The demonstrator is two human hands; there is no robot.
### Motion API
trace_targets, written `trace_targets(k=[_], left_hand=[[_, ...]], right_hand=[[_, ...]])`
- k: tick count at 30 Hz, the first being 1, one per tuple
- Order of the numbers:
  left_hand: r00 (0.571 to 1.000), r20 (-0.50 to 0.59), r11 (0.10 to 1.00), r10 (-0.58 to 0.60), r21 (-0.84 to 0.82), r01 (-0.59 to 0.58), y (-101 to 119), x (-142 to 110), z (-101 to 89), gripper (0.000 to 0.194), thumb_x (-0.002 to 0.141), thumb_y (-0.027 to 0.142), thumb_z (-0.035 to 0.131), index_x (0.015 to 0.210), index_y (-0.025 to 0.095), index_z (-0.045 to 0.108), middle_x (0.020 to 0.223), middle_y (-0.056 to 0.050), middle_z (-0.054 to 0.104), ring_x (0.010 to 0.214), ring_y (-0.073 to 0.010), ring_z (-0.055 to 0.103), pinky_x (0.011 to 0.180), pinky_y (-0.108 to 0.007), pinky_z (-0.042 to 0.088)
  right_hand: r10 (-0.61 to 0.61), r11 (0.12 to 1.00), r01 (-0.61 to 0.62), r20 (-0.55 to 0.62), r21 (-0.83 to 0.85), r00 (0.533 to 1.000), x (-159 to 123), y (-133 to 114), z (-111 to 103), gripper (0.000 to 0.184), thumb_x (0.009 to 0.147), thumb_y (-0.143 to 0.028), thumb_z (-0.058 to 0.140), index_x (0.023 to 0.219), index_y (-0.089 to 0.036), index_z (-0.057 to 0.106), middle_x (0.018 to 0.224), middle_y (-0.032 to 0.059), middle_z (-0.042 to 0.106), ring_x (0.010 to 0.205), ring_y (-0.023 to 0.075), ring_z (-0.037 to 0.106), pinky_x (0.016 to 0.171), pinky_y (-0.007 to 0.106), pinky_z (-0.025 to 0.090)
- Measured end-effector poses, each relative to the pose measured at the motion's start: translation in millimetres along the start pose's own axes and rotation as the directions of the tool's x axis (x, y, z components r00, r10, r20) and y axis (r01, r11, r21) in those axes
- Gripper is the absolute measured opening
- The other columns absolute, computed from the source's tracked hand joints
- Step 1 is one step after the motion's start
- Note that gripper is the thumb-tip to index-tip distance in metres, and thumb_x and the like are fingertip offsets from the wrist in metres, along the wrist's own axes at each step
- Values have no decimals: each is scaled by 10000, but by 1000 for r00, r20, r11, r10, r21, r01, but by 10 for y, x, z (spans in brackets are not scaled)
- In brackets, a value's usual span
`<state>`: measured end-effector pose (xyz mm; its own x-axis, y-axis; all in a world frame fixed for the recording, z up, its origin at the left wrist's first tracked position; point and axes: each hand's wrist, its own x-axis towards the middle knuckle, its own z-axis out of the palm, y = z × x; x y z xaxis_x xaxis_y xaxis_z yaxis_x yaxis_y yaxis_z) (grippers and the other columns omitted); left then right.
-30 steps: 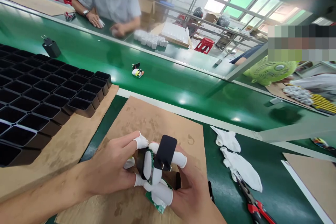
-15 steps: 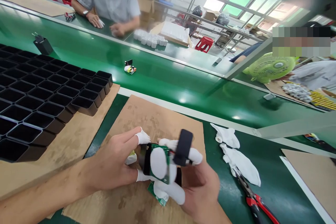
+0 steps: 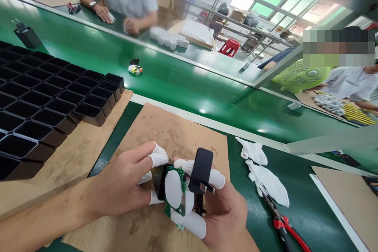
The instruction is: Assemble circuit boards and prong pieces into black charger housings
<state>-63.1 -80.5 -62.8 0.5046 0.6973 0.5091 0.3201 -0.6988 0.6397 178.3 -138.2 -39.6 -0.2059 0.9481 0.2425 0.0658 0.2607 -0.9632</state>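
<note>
My left hand [image 3: 118, 183], with white covers on its fingertips, is closed around a black plastic case [image 3: 158, 183]. My right hand [image 3: 228, 208], its fingers also covered in white, grips a green circuit board [image 3: 183, 185] by its edges. A white oval pad [image 3: 173, 189] lies on the face of this board. Attached on the right is a black plug piece [image 3: 201, 168] with metal prongs. The board's left edge is at the mouth of the case; how far it reaches inside is hidden. More green board [image 3: 167, 210] shows below, partly covered by my right fingers.
Rows of black cases [image 3: 50, 98] stand at left on cardboard. Brown cardboard [image 3: 171, 126] lies under my hands. To the right are white gloves [image 3: 273, 183] and red-handled pliers [image 3: 280, 220]. A small board assembly [image 3: 136, 67] sits beyond. A person [image 3: 118, 0] sits opposite.
The board and plug piece have shifted slightly left and turned, so the prongs show more clearly. Both hands keep their hold. The view has moved a little.
</note>
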Motion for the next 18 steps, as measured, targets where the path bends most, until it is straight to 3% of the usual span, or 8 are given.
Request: trace_targets(k=[6,12,15,18], left_hand=[[1000,-14,999,20,43,-20,6,14,-4,329,885,107,788,1154,234,648,978,-10,669,795,-170,690,689,-251,568],[1000,-16,1000,24,3,-24,-6,28,-11,240,899,113,748,1047,231,600,947,-11,652,770,-167,663,668,-250,545],[1000,-21,999,23,-24,-24,8,42,-16,199,935,112,702,1007,233,562,940,-17,649,759,-166,652,645,-249,524],[1000,-13,998,13,-53,-14,19,57,-12,190,953,125,701,1003,233,553,942,-20,649,754,-163,642,637,-247,514]], right_hand=[[-74,990,73,-5,-120,997,-88,105,-73,837,816,-10,967,1523,-387,725,1518,52,781,1313,298,789,1135,344,672],[-86,990,94,76,-102,993,-10,53,-41,888,838,-113,1018,1588,-439,672,1528,62,763,1293,345,801,1043,385,728],[-91,986,98,61,-137,994,-21,62,-34,906,845,-138,1020,1620,-428,650,1519,90,763,1289,378,800,1025,440,744],[-90,983,98,56,-155,994,-54,91,-38,913,839,-117,1021,1611,-437,653,1502,89,768,1294,369,797,1012,422,745]])
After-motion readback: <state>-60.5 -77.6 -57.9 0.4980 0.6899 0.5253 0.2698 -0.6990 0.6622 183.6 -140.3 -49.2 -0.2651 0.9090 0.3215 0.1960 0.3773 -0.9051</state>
